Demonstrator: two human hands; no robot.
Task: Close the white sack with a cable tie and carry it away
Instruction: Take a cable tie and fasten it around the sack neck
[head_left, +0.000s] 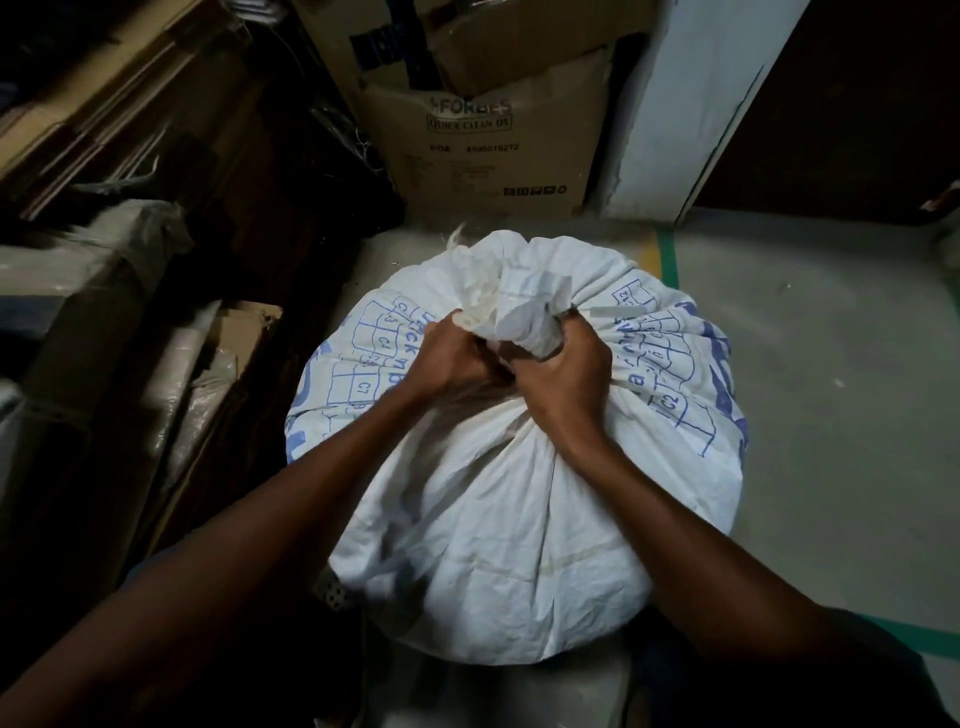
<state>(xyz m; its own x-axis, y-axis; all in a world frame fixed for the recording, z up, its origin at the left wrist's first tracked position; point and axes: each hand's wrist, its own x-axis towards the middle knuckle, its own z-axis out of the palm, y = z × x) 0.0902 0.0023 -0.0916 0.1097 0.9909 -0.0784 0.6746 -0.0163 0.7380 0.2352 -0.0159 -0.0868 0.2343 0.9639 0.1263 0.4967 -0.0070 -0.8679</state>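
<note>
A full white sack (498, 499) with blue printed grids stands upright on the floor in the middle of the head view. Its mouth is gathered into a bunched neck (524, 306) that sticks up at the top. My left hand (449, 358) grips the neck from the left. My right hand (563, 371) is wrapped around the neck from the right, fingers closed tight. A thin pale strip (618, 310), perhaps the cable tie, pokes out to the right of the neck; its loop around the neck is hidden by my hands.
A cardboard box (488, 150) with printed text stands just behind the sack. Stacked cartons and wrapped bundles (104, 312) crowd the left side. A white pillar (691, 104) rises at the back right. Grey floor (831, 389) with green tape lines lies to the right.
</note>
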